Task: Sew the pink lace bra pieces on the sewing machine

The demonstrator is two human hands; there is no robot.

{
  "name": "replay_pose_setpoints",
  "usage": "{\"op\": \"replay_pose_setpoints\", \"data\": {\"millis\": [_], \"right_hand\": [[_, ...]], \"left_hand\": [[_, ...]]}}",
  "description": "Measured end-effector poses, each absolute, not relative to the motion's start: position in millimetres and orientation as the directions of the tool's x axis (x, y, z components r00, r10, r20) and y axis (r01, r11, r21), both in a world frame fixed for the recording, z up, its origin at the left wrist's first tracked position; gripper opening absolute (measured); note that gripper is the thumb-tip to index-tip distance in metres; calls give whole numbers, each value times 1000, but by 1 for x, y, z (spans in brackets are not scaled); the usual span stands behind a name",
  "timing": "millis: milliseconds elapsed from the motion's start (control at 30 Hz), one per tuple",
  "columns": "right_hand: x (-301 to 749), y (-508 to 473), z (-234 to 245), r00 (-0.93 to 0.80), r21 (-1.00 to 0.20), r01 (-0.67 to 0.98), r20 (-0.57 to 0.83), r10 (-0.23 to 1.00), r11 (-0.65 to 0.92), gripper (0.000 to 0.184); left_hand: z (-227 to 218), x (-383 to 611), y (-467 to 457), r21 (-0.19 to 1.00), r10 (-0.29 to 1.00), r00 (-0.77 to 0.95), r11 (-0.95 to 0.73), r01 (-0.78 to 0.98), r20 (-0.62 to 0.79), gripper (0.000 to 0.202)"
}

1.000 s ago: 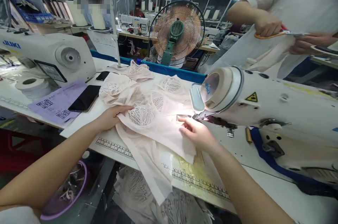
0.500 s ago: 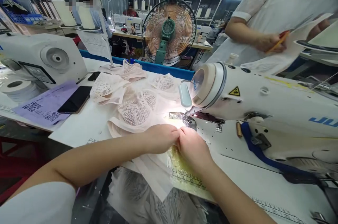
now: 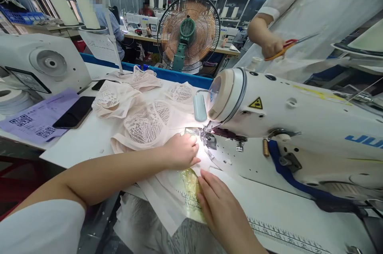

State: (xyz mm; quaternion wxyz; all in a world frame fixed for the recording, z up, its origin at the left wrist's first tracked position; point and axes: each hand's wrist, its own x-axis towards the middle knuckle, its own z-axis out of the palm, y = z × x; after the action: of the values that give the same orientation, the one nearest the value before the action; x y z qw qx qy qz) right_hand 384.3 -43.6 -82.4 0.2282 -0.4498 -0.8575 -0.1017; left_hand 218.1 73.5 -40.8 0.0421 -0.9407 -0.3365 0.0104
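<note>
A pale pink lace bra (image 3: 146, 126) lies on the white sewing table, its plain fabric running under my hands and over the front edge. My left hand (image 3: 181, 151) is beside the sewing machine's presser foot (image 3: 206, 136), its fingers bunched on the bra's fabric and the thumb pointing right. Nearer to me, my right hand (image 3: 220, 202) is open, fingers stretched out close together beside a shiny yellowish patch (image 3: 190, 184) on the table. Its fingertips touch the fabric's edge. The white sewing machine (image 3: 287, 110) stands to the right, its lamp lighting the needle area.
More lace bra pieces (image 3: 115, 98) lie behind. To the left are a phone (image 3: 74, 112), a purple printed sheet (image 3: 38, 116) and another machine (image 3: 44, 62). A large fan (image 3: 188, 32) stands beyond. At the right, a co-worker's hand (image 3: 273, 46) holds orange-handled scissors (image 3: 289, 44).
My hands were together at the presser foot. The right has drawn back toward me and opened out; the left stays near the needle. The view shifted slightly, and the co-worker's scissors moved left.
</note>
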Motion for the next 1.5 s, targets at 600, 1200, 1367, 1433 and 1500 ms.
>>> {"op": "replay_pose_setpoints", "data": {"millis": [600, 1200, 1367, 1433, 1500], "right_hand": [[376, -19, -80, -471, -28, 847, 425, 773, 531, 34], [372, -13, -82, -447, -117, 842, 393, 803, 526, 35], [383, -26, -78, -442, -135, 831, 429, 788, 539, 32], [386, -31, -76, -444, -150, 827, 418, 793, 542, 31], [389, -36, -73, -450, -159, 823, 405, 796, 546, 30]], "left_hand": [[-32, 224, 101, -30, 639, 767, -767, 641, 58, 26], [-42, 195, 94, 48, 407, 910, -913, 405, 73, 28], [-41, 195, 106, 41, 425, 903, -905, 423, 70, 31], [-41, 197, 112, 35, 434, 899, -901, 433, 52, 28], [-41, 198, 117, 20, 446, 894, -895, 446, 39, 27]]}}
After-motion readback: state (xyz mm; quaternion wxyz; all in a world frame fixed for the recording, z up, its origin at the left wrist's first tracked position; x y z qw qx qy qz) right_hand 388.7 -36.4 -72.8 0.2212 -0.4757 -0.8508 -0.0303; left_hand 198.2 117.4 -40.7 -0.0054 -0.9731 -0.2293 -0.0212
